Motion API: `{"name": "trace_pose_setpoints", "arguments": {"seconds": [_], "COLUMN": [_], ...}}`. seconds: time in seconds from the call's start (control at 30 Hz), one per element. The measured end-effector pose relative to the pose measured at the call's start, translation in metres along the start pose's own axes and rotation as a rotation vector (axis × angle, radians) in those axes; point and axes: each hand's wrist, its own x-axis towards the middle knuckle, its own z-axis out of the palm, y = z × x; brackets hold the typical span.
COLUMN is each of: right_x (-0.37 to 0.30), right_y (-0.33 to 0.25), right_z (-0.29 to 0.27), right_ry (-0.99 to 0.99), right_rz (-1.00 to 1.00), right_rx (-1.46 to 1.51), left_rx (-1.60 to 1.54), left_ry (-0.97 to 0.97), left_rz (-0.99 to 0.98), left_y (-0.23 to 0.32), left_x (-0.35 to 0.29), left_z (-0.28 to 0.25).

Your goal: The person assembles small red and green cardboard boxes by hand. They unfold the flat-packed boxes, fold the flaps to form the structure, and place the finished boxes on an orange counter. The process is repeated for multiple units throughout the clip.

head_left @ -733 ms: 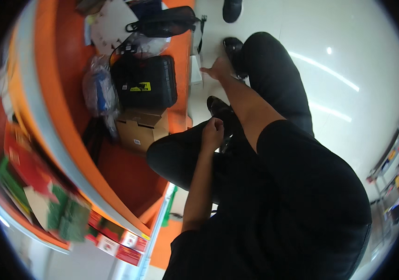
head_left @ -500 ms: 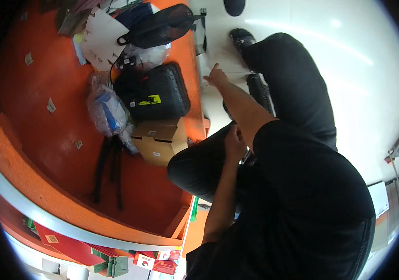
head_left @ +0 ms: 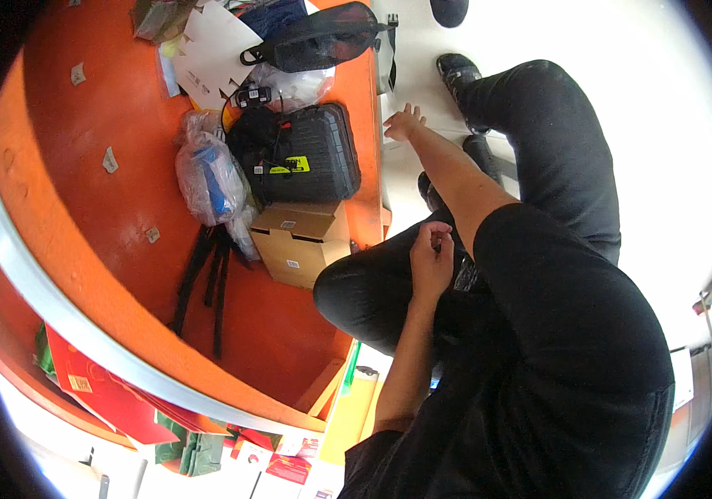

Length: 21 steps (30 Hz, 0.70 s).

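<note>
Right hand (head_left: 403, 125) stretches out, fingers spread and empty, beside the black case (head_left: 306, 154); left hand (head_left: 432, 259) curls loosely on the knee, contents unclear.

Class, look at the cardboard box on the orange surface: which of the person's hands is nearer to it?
Left. The left hand rests on the knee, just right of the cardboard box. The right hand reaches farther off, up past the black case, above the white floor.

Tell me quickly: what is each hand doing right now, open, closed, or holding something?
Left hand: fingers loosely curled over the knee; whether it holds anything cannot be told.
Right hand: open, fingers spread, reaching forward, holding nothing.
</note>
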Motion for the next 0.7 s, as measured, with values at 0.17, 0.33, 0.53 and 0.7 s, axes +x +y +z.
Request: {"name": "trace_pose_setpoints", "arguments": {"seconds": [0.17,0.33,0.53,0.7], "right_x": [0.03,0.011,-0.115,-0.285], "right_y": [-0.01,0.01,0.004,0.001], "right_z": [0.025,0.001,-0.1,-0.201], "right_ry": [-0.088,0.188,0.285,0.358], "right_rz": [-0.009,-0.169,-0.399,-0.566], "right_rx": [-0.129,-0.253,-0.54,-0.899], "left_rx": [0.07,0.098,0.027,0.115], "left_ry": [0.023,0.004,0.266,0.441], "left_rz": [-0.061,-0.018,0.293,0.449], "left_y": [0.005,-0.013,-0.021,0.022], "left_x": [-0.015,-0.001,0.017,-0.01], "left_z": [0.001,0.01,0.001,-0.043]}}
